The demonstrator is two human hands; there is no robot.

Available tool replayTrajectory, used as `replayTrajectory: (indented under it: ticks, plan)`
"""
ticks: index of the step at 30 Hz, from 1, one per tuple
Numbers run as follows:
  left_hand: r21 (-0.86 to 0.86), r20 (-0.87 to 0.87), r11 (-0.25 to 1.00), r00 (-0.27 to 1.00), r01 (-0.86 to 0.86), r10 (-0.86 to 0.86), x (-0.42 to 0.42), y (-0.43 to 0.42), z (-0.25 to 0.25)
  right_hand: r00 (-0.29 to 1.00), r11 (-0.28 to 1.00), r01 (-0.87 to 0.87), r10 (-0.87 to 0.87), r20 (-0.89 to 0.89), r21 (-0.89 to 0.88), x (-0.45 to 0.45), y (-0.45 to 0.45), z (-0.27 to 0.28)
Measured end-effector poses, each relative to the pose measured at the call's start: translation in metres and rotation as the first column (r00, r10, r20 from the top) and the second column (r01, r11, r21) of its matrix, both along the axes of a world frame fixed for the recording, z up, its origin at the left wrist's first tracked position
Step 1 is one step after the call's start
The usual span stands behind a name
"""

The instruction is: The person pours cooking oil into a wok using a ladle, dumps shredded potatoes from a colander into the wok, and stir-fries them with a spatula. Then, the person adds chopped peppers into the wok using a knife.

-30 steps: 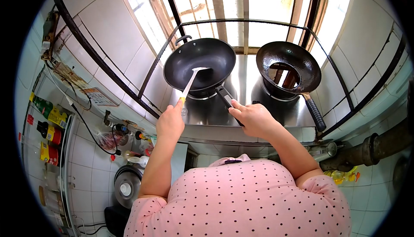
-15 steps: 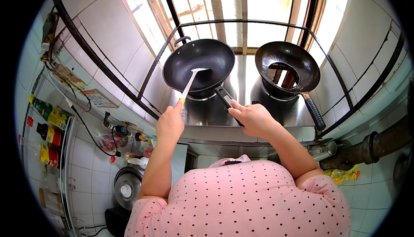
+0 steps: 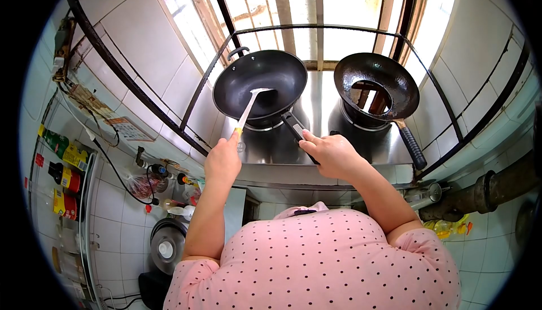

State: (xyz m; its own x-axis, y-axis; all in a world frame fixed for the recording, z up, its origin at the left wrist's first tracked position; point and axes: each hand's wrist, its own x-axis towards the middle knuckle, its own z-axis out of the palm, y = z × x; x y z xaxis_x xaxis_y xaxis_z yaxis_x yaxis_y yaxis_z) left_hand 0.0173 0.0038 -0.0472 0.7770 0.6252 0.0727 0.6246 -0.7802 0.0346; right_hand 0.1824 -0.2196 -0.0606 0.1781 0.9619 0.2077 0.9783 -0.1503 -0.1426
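A black wok [image 3: 237, 84] sits on the left burner of the steel stove. My left hand [image 3: 223, 157] is closed around the handle end of a spatula [image 3: 247, 110], whose pale head rests against the inside of the wok. My right hand [image 3: 332, 153] grips the wok's black handle [image 3: 294, 127], with the fingers wrapped over its near end. No food shows inside the wok. The stove knobs are out of sight.
A second, dark wok [image 3: 377, 67] with liquid-like reflections stands on the right burner, its handle [image 3: 412, 147] pointing toward the front right. A black metal rail [image 3: 316, 27] runs around the stove. Bottles [image 3: 66, 177] stand on a rack at left; a lidded pot [image 3: 167, 247] is lower left.
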Motion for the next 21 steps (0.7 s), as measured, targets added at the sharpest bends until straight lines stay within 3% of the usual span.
replayTrajectory:
  ticks: [21]
  plan:
    - [0.001, 0.0, 1.0, 1.0, -0.002, 0.002, 0.0016, 0.0007, 0.0002, 1.0, 0.997, 0.0, 0.0, 0.003, -0.071, 0.0, 0.0008, 0.0045]
